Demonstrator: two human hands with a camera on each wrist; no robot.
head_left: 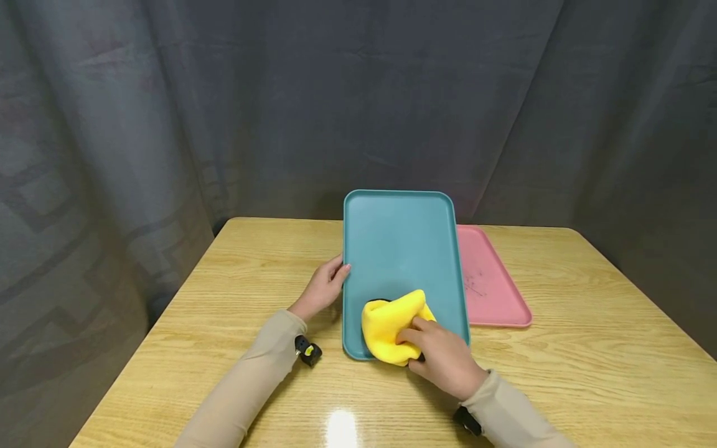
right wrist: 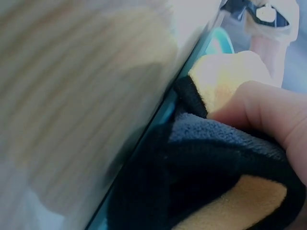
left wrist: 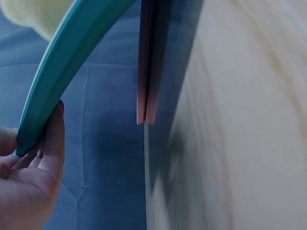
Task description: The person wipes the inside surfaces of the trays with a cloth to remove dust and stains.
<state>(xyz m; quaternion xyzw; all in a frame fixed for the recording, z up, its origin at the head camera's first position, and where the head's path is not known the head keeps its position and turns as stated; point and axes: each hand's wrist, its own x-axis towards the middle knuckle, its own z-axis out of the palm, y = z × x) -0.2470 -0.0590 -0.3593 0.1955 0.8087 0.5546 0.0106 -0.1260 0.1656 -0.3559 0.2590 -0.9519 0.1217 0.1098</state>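
Observation:
A teal tray (head_left: 400, 246) is tilted up above the table, its inner face toward me. My left hand (head_left: 322, 289) grips its left edge, thumb on the rim and fingers behind, as the left wrist view also shows of the tray (left wrist: 57, 76). My right hand (head_left: 442, 354) holds a bunched yellow cloth (head_left: 389, 323) against the lower part of the tray. In the right wrist view the cloth (right wrist: 230, 134) shows a grey side and black edging, with the thumb pressing on it.
A pink tray (head_left: 493, 280) with dark scribble marks lies on the wooden table (head_left: 594, 323), partly hidden behind the teal one. Grey curtains (head_left: 358, 112) hang behind and to the left of the table.

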